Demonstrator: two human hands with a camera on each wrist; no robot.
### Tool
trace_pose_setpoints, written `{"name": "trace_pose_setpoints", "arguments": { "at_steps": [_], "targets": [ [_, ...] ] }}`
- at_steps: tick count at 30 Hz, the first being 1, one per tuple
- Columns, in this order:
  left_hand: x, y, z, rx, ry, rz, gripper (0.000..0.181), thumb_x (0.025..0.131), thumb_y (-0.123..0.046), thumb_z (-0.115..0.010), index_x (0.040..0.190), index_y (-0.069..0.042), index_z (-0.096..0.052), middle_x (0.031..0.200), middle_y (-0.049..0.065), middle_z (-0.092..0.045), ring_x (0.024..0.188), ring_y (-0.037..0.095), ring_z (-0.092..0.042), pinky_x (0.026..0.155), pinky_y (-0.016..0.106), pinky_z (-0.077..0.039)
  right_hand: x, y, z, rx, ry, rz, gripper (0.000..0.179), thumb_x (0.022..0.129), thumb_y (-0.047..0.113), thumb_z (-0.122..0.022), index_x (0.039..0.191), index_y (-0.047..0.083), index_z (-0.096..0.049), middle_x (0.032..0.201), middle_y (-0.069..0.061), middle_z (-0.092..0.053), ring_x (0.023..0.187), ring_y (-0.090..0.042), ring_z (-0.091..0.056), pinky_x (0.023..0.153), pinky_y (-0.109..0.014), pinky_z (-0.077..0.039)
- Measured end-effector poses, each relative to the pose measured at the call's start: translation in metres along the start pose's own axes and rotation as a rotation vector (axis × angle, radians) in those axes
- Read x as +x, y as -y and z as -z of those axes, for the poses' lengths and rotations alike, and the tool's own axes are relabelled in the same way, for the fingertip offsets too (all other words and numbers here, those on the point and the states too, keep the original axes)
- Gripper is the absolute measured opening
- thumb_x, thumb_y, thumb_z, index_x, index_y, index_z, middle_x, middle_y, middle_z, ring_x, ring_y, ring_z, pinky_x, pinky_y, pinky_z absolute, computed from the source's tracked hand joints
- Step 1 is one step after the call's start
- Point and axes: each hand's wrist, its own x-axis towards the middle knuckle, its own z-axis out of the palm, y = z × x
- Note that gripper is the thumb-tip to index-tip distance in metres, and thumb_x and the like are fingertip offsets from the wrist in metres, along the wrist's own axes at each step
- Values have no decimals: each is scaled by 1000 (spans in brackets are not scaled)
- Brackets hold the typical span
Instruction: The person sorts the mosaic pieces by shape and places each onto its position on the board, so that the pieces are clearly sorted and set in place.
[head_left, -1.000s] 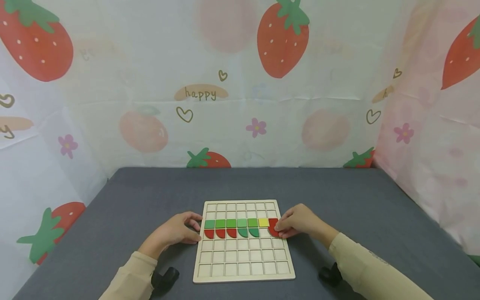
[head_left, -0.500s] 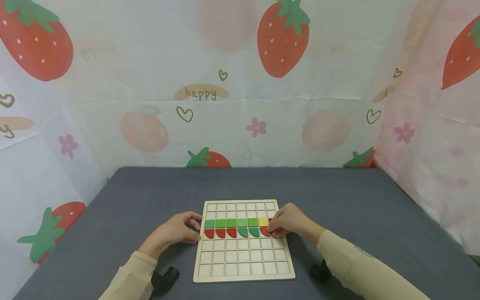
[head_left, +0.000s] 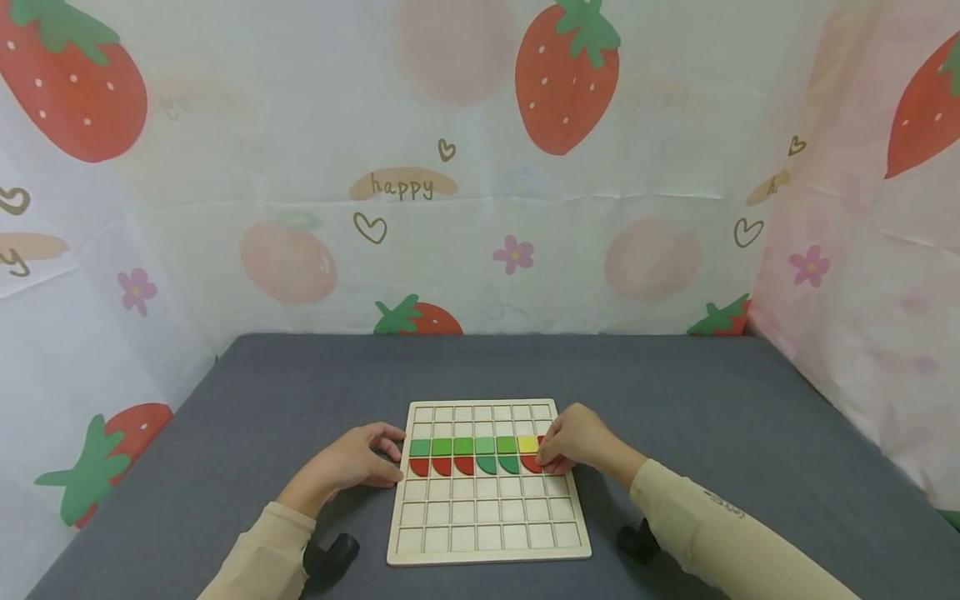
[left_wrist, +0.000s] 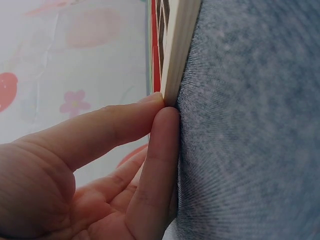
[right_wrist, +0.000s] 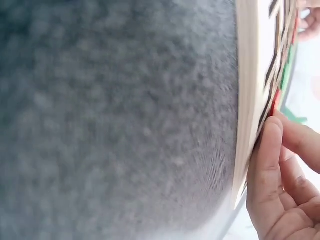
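Observation:
A light wooden grid board (head_left: 487,560) lies flat on the table, with coloured tiles in two of its rows. My right hand (head_left: 588,437) pinches a red quarter-circle tile (head_left: 531,462) between thumb and finger, over the cell below the yellow square (head_left: 527,444). Green squares (head_left: 462,447) fill the row to the left of the yellow one, and a red square at its right end is mostly covered by my fingers. Under them sit red quarter-circles (head_left: 442,467) and green quarter-circles (head_left: 487,464). At the board's left edge, my left hand (head_left: 352,458) touches the rim with its fingertips.
Dark grey cloth (head_left: 300,375) covers the table around the board. A fabric backdrop (head_left: 480,275) with printed strawberries rises behind and at both sides. Black wrist-worn devices (head_left: 332,557) show below both wrists.
My right hand has shifted left with the red quarter-circle tile, from over the red square at the row's end to the cell below the yellow square. The left hand stays at the edge.

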Motion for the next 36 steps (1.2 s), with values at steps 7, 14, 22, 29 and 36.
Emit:
{"name": "trace_pose_setpoints", "arguments": {
  "at_steps": [7, 14, 22, 29, 36],
  "targets": [
    [2, 0, 9, 55, 13, 4, 51, 82, 3, -74, 129, 8, -55, 96, 13, -60, 79, 16, -63, 72, 34, -60, 5, -16, 44, 12, -151, 34, 15, 89, 9, -72, 91, -5, -76, 77, -14, -73, 64, -15, -68, 65, -34, -60],
    [32, -14, 49, 418, -411, -196, 32, 98, -16, -57, 121, 5, -64, 115, 24, -67, 98, 34, -68, 82, 46, -57, 18, -37, 121, -352, -575, 180, 37, 103, 18, -47, 87, -4, -71, 72, -19, -66, 52, -22, -49, 51, -36, -40],
    [73, -22, 89, 1064, -661, -420, 56, 102, -26, -52, 148, 5, -39, 155, 25, -36, 145, 44, -31, 118, 60, -26, 30, -67, 147, -913, -653, 324, 43, 105, 22, -44, 133, -11, -51, 132, -30, -58, 125, -46, -53, 105, -60, -43],
    [80, -24, 94, 1104, -536, -309, 72, 103, -46, -45, 157, -4, -22, 164, 20, -16, 152, 44, -12, 120, 67, -9, 42, -74, 132, -1012, -435, 249, 77, 103, 52, -43, 157, 2, -20, 163, -25, -15, 152, -42, -11, 118, -69, -2],
    [80, -24, 93, 1161, -513, -275, 74, 103, -50, -42, 158, -6, -20, 164, 20, -18, 151, 44, -13, 119, 67, -11, 42, -67, 123, -1012, -401, 259, 79, 100, 55, -45, 158, 6, -22, 164, -23, -14, 153, -41, -9, 118, -70, 4]
  ]
}}
